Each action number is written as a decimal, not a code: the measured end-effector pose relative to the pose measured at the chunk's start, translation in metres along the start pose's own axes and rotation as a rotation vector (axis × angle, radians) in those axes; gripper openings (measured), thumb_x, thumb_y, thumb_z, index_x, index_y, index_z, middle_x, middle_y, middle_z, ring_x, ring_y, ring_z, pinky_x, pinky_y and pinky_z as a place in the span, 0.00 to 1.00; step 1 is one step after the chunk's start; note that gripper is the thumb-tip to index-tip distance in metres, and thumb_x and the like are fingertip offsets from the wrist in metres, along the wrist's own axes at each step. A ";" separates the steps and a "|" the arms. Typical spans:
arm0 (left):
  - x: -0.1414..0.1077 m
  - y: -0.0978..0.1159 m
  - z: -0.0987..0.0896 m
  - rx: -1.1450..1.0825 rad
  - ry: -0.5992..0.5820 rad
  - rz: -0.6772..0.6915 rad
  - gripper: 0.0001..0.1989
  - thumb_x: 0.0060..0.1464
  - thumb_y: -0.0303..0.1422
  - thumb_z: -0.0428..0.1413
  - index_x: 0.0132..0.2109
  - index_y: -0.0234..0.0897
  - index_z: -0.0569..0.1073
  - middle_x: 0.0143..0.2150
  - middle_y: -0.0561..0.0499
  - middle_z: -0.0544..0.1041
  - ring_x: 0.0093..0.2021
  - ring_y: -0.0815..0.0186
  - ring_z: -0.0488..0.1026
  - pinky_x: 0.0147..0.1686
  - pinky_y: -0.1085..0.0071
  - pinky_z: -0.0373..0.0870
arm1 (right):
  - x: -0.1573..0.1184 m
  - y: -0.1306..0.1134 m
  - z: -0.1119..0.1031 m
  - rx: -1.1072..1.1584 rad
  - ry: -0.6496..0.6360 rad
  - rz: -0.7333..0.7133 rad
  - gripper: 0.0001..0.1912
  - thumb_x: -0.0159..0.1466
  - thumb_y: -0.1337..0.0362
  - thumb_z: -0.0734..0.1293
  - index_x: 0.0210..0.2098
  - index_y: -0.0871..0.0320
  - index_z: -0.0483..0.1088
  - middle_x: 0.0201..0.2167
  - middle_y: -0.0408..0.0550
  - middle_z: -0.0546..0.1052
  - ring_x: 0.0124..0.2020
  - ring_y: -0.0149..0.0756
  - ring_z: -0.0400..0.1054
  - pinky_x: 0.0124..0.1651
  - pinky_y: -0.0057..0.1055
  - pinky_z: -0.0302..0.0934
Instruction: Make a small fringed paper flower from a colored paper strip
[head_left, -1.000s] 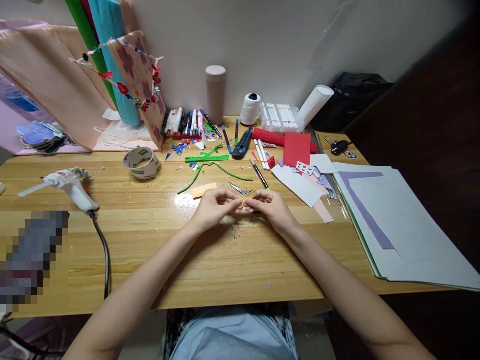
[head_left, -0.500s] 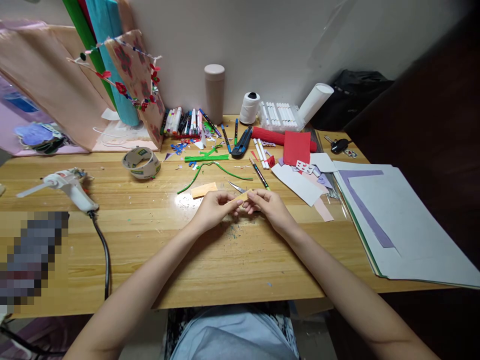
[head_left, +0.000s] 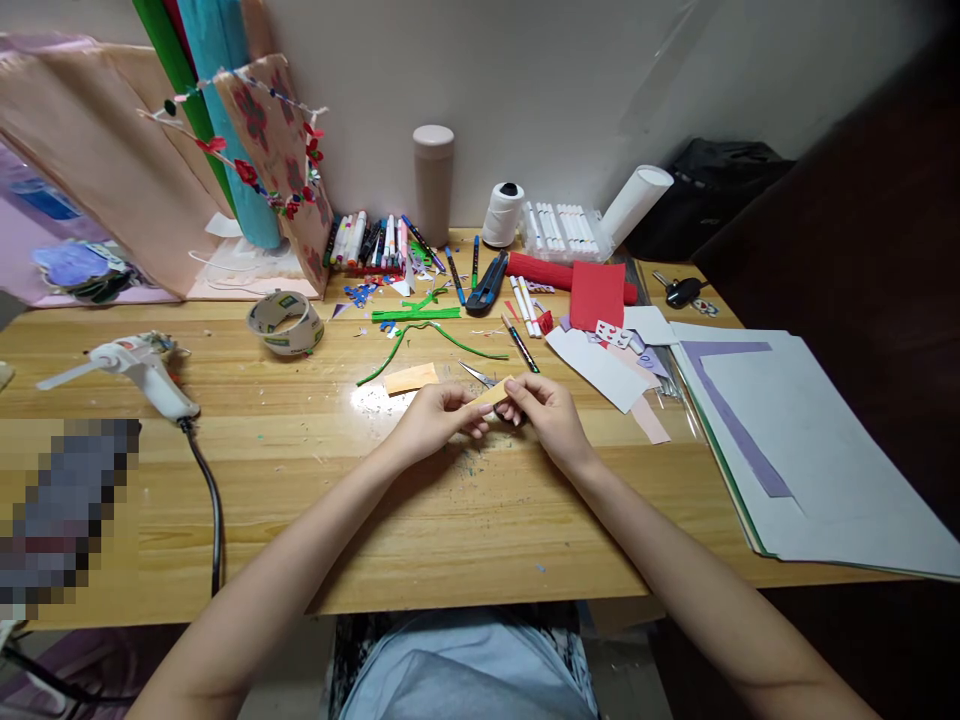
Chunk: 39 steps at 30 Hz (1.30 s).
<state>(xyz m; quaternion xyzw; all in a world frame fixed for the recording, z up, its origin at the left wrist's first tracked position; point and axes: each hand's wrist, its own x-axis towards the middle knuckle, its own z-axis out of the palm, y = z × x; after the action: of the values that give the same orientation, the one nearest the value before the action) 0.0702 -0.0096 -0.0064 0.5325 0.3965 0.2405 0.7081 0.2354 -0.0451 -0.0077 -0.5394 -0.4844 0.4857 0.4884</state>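
A narrow strip of pale orange paper [head_left: 493, 393] is stretched between my two hands, above the table. My left hand [head_left: 441, 418] pinches its left end between thumb and fingers. At the other end, my right hand [head_left: 546, 412] grips the strip with the thumb on top. Scissors [head_left: 475, 374] lie on the table just behind the strip, their blades showing and their handles mostly hidden by my right hand. Another pale orange paper piece [head_left: 411, 379] rests flat to the left, behind my left hand. Behind these curves a thin green stem [head_left: 390, 352].
A white glue gun [head_left: 142, 375] with a black cord and a tape roll [head_left: 285, 323] stand on the left. At the back are markers [head_left: 367, 240], a box cutter [head_left: 487, 284] and a thread spool [head_left: 503, 215]. White sheets [head_left: 832, 430] cover the right side.
My hands have parted slightly, so more of the orange strip shows between them. My right hand has shifted a little to the right. The view has moved slightly.
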 end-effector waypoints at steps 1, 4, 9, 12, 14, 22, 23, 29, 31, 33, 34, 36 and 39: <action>0.000 0.001 0.000 -0.014 0.002 -0.012 0.18 0.43 0.43 0.62 0.29 0.29 0.74 0.23 0.48 0.76 0.24 0.70 0.73 0.28 0.74 0.70 | 0.000 0.000 0.000 -0.009 0.007 0.000 0.20 0.56 0.47 0.66 0.21 0.59 0.68 0.20 0.44 0.71 0.20 0.28 0.61 0.24 0.26 0.57; 0.000 0.005 0.002 -0.045 0.042 -0.024 0.17 0.42 0.41 0.63 0.28 0.29 0.73 0.21 0.49 0.75 0.21 0.71 0.71 0.25 0.74 0.69 | 0.001 0.001 0.000 -0.002 -0.001 0.009 0.19 0.56 0.48 0.66 0.23 0.59 0.68 0.21 0.44 0.72 0.21 0.28 0.62 0.24 0.25 0.57; -0.002 0.008 0.005 -0.067 0.086 -0.031 0.15 0.42 0.39 0.63 0.28 0.29 0.73 0.19 0.51 0.74 0.19 0.73 0.70 0.22 0.76 0.68 | 0.001 0.001 0.000 -0.034 -0.045 0.004 0.16 0.55 0.52 0.69 0.23 0.59 0.68 0.18 0.41 0.69 0.20 0.28 0.60 0.24 0.26 0.55; -0.003 0.007 0.005 -0.067 0.058 -0.035 0.17 0.42 0.41 0.63 0.29 0.28 0.74 0.20 0.51 0.74 0.19 0.72 0.70 0.22 0.75 0.69 | 0.000 0.000 0.000 -0.069 -0.034 -0.012 0.16 0.55 0.52 0.68 0.22 0.59 0.68 0.18 0.41 0.68 0.20 0.28 0.59 0.24 0.26 0.53; -0.002 0.005 0.004 -0.071 0.034 -0.035 0.18 0.41 0.43 0.63 0.29 0.29 0.74 0.21 0.50 0.75 0.21 0.71 0.71 0.25 0.74 0.70 | 0.000 0.000 -0.001 -0.064 -0.022 -0.023 0.17 0.56 0.52 0.68 0.21 0.59 0.67 0.18 0.41 0.67 0.21 0.28 0.58 0.24 0.26 0.53; -0.002 0.003 0.002 -0.130 -0.017 -0.064 0.17 0.39 0.39 0.66 0.32 0.30 0.75 0.27 0.50 0.77 0.27 0.72 0.73 0.30 0.76 0.70 | 0.002 0.003 -0.002 0.048 -0.025 -0.006 0.17 0.56 0.51 0.67 0.21 0.58 0.66 0.19 0.41 0.67 0.21 0.28 0.57 0.24 0.26 0.53; -0.002 0.004 0.002 -0.154 0.002 -0.080 0.17 0.38 0.39 0.66 0.32 0.30 0.75 0.27 0.49 0.77 0.26 0.72 0.73 0.31 0.76 0.70 | 0.002 0.003 -0.001 0.039 -0.021 -0.002 0.17 0.56 0.51 0.67 0.22 0.58 0.66 0.19 0.41 0.68 0.21 0.28 0.58 0.25 0.26 0.54; 0.000 0.004 0.001 -0.188 0.139 -0.086 0.18 0.38 0.40 0.66 0.29 0.29 0.74 0.29 0.47 0.78 0.27 0.69 0.74 0.34 0.71 0.73 | 0.002 0.001 0.001 -0.030 -0.015 0.010 0.18 0.55 0.50 0.68 0.23 0.58 0.66 0.20 0.42 0.69 0.22 0.30 0.60 0.25 0.27 0.56; 0.000 0.004 0.000 -0.176 0.163 -0.070 0.18 0.38 0.40 0.66 0.30 0.29 0.74 0.29 0.47 0.78 0.27 0.69 0.74 0.35 0.71 0.73 | 0.001 0.000 0.001 -0.063 -0.036 0.015 0.17 0.54 0.50 0.68 0.23 0.58 0.66 0.19 0.41 0.69 0.21 0.30 0.60 0.25 0.27 0.55; 0.000 0.004 -0.001 -0.141 0.170 -0.038 0.18 0.38 0.40 0.66 0.29 0.28 0.74 0.27 0.48 0.78 0.26 0.70 0.74 0.33 0.71 0.72 | 0.001 -0.001 0.001 -0.099 -0.056 0.037 0.16 0.53 0.51 0.69 0.26 0.58 0.67 0.19 0.41 0.69 0.20 0.29 0.60 0.23 0.27 0.54; 0.000 0.004 -0.001 -0.118 0.168 -0.016 0.18 0.38 0.41 0.65 0.28 0.28 0.73 0.26 0.48 0.77 0.25 0.70 0.74 0.32 0.72 0.72 | 0.000 -0.002 0.002 -0.110 -0.059 0.048 0.15 0.53 0.52 0.69 0.27 0.58 0.68 0.19 0.41 0.69 0.20 0.29 0.60 0.23 0.26 0.53; -0.001 0.004 -0.001 -0.076 0.151 0.028 0.18 0.38 0.41 0.65 0.26 0.29 0.73 0.24 0.49 0.77 0.24 0.70 0.73 0.29 0.72 0.71 | 0.000 -0.004 0.003 -0.105 -0.060 0.065 0.14 0.52 0.53 0.70 0.27 0.58 0.68 0.20 0.41 0.69 0.20 0.29 0.60 0.22 0.26 0.53; -0.001 0.005 0.001 -0.078 0.125 0.040 0.19 0.37 0.43 0.65 0.23 0.30 0.71 0.22 0.49 0.76 0.22 0.70 0.72 0.28 0.71 0.71 | -0.001 -0.005 0.003 -0.095 -0.063 0.059 0.13 0.51 0.55 0.70 0.25 0.58 0.67 0.20 0.41 0.69 0.21 0.29 0.61 0.22 0.26 0.52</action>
<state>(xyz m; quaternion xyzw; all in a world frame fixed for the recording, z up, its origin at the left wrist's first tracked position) 0.0706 -0.0095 -0.0016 0.4963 0.4196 0.3027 0.6971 0.2321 -0.0457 -0.0023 -0.5603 -0.5059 0.4931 0.4325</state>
